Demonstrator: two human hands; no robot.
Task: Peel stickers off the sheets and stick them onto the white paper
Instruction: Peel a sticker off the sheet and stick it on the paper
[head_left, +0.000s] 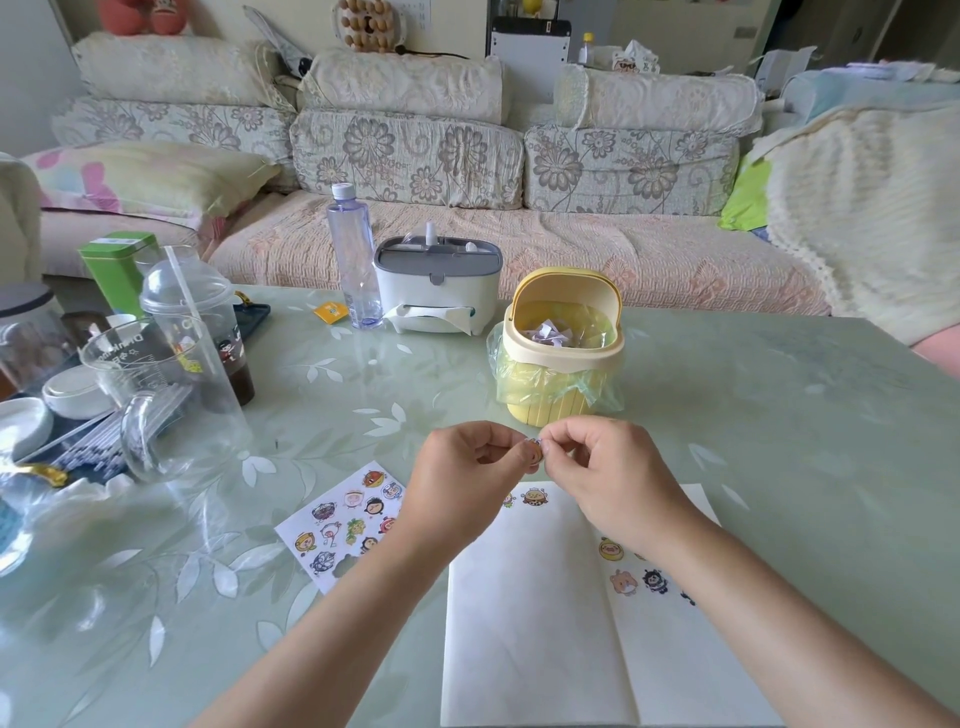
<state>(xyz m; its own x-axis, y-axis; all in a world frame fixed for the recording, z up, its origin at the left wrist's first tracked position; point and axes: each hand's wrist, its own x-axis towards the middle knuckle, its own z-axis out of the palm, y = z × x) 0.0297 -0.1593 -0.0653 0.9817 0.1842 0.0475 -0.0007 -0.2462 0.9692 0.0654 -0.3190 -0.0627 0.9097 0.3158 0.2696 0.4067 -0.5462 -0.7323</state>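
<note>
Left hand (462, 467) and right hand (613, 473) raised above white paper (535, 597), both pinching one small sticker (533, 453) between them, sticker sheet (337, 525) flat at left, yellow bin (561, 358) behind

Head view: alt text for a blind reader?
The left hand and right hand pinch one sticker at the white paper's far edge; the paper bears several stickers. A sticker sheet lies left of it on the table; a yellow bin stands behind.

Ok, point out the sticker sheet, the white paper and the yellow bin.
sticker sheet (340, 525), head view, middle of the printed sheet.
white paper (530, 623), head view, bare left half.
yellow bin (563, 358), head view, front rim.
</note>
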